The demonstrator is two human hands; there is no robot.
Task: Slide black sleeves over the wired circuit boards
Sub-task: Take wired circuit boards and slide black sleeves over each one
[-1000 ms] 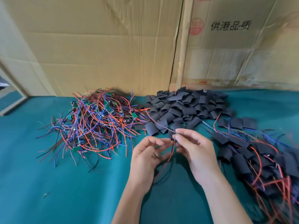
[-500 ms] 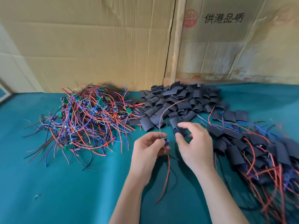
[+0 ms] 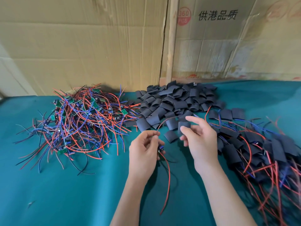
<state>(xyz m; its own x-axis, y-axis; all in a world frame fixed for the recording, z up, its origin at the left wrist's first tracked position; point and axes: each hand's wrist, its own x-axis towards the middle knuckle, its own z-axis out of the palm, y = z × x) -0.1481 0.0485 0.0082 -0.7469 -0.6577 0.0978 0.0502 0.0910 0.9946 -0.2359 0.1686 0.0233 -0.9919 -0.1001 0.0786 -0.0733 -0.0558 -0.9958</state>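
Observation:
My left hand pinches a small wired circuit board with red and black leads; one red wire arcs up toward my right hand, another hangs down over the cloth. My right hand holds a black sleeve between thumb and fingers, just right of the board and apart from it. A heap of bare wired boards lies to the left. Behind my hands sits a heap of loose black sleeves. Sleeved boards are piled at the right.
Everything lies on a teal cloth. Cardboard sheets stand upright along the back edge. Another loose sleeve lies flat between my hands.
My right hand has lifted a black sleeve off the pile and brought it up beside the board. The left hand keeps its hold on the board; its red wire now arcs higher.

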